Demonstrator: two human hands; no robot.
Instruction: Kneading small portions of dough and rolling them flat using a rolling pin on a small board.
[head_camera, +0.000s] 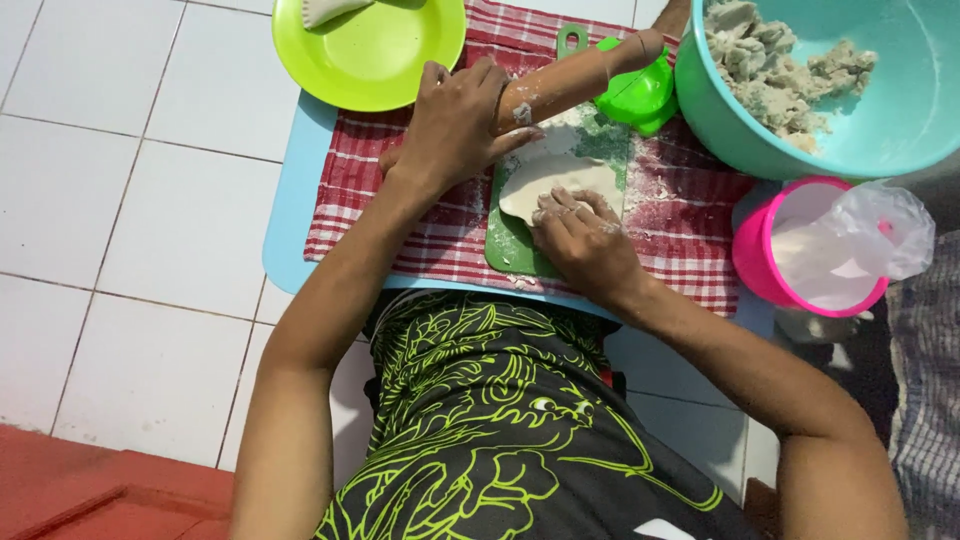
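Note:
My left hand (455, 125) rests on the near end of a wooden rolling pin (580, 75), which lies slantwise across the top of a green cutting board (505, 250). A flat, pale sheet of dough (550, 175) lies on the floured board. My right hand (580, 240) presses its fingertips on the dough's near edge. The board sits on a red-and-white checked cloth (680, 220) over a light blue mat (295, 210).
A lime green plate (385, 60) with a piece of dough stands at the back left. A teal bowl (730, 130) holds lumps of dough at the back right. A pink tub (760, 265) with a plastic bag of flour stands right. A green mould (640, 95) lies behind the pin.

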